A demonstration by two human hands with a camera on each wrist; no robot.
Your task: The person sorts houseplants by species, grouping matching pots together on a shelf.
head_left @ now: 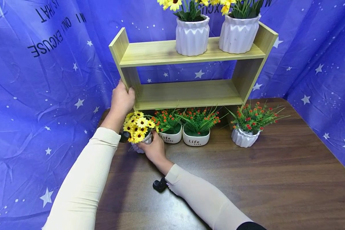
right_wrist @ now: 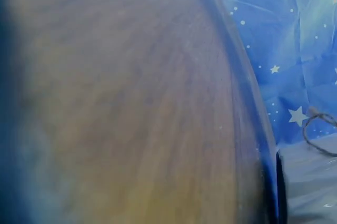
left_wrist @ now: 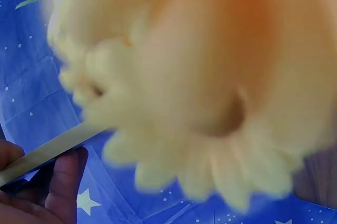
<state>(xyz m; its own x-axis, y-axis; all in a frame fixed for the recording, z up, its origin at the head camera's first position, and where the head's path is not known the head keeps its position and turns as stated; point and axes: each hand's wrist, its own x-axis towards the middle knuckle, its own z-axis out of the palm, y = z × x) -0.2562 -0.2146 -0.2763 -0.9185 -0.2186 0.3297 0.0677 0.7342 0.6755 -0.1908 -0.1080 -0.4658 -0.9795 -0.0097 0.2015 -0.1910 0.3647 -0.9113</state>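
A light wooden two-tier shelf (head_left: 189, 92) stands on the dark wooden table (head_left: 247, 179). My left hand (head_left: 121, 99) grips its left upright near the lower board. My right hand (head_left: 153, 147) holds a small white pot of yellow daisies (head_left: 138, 126) on the table under the shelf's left end. In the left wrist view a blurred yellow daisy (left_wrist: 200, 87) fills the frame, with my fingers (left_wrist: 58, 182) on the shelf's edge (left_wrist: 47, 153). The right wrist view shows only blurred table top (right_wrist: 121, 103).
Two white pots marked "Life" with red-flowered greenery (head_left: 196, 138) (head_left: 171, 135) stand under the shelf. A ribbed white pot with red flowers (head_left: 244, 136) sits to the right. Two ribbed white pots of yellow flowers (head_left: 192, 35) (head_left: 238, 32) stand on the top board. Blue starred cloth (head_left: 46, 95) surrounds the table.
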